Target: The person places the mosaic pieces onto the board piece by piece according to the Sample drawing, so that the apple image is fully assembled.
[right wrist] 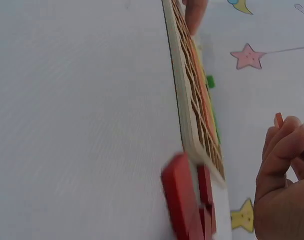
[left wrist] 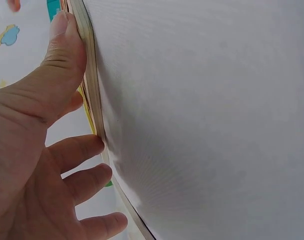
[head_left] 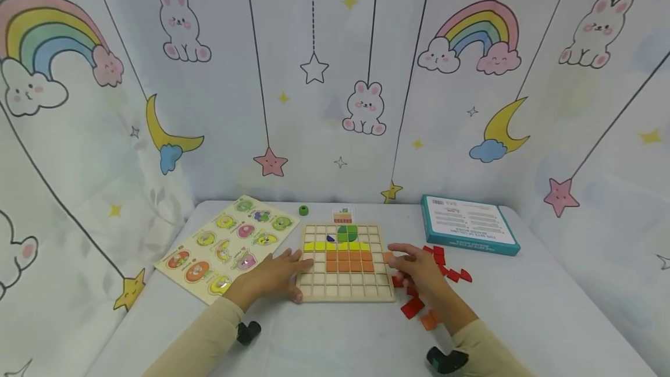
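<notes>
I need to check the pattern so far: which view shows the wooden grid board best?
The head view: the wooden grid board lies face-up, with its green, yellow and orange rows readable. The left wrist view shows only its edge; the right wrist view shows it edge-on, at a steep slant.

Beige long sleeves (head_left: 209,330) — black wrist cameras (head_left: 248,332)

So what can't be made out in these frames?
- Head view: print on the teal box and the small card behind the grid board is too small to read.
- Head view: the right hand covers some red tiles.
- Right wrist view: only the tip of the orange piece shows above the fingers; its shape is hidden.
- Left wrist view: the left hand and the steep angle hide the board's face.
</notes>
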The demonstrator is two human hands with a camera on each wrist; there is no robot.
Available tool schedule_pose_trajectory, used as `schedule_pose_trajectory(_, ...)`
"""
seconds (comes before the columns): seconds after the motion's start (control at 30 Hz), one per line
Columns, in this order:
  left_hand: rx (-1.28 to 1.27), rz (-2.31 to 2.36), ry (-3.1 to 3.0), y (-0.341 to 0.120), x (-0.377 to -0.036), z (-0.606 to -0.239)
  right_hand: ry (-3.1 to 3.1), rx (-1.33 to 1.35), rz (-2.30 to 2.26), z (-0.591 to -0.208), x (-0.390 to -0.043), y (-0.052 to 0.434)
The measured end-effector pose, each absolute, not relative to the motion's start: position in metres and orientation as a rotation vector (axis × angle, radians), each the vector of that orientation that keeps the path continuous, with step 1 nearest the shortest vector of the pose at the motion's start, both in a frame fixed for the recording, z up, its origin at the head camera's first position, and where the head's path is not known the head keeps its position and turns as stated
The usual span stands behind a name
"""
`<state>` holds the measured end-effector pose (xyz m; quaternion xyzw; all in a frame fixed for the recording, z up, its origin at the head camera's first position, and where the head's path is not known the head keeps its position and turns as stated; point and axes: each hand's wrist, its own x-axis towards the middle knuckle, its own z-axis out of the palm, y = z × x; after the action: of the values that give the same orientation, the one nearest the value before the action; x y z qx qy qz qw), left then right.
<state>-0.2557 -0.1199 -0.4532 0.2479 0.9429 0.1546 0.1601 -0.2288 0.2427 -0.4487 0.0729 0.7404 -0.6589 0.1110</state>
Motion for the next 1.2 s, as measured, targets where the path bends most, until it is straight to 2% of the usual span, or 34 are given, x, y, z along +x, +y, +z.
schedule_pose_trajectory(0.27, 0.694, 0.430, 2.688, -0.117, -0.254, -0.450, 2.178, 0.002, -1.893, -0.459, -0.268, 0.168)
schedule_pose_trajectory(0.6, 0.680, 0.380, 2.694, -0.116, -0.255, -0.450, 2.398, -0.041, -1.621, -0.467, -0.286, 0.110)
schedule_pose_trajectory(1.0, 0.693, 0.369, 2.705, -0.116, -0.255, -0.450, 2.748, -0.138, -1.231, -0.465, -0.287, 0.087)
schedule_pose_trajectory(1.2, 0.681, 0.360, 2.693, -0.116, -0.256, -0.451, 2.729, -0.101, -1.345, -0.456, -0.283, 0.110)
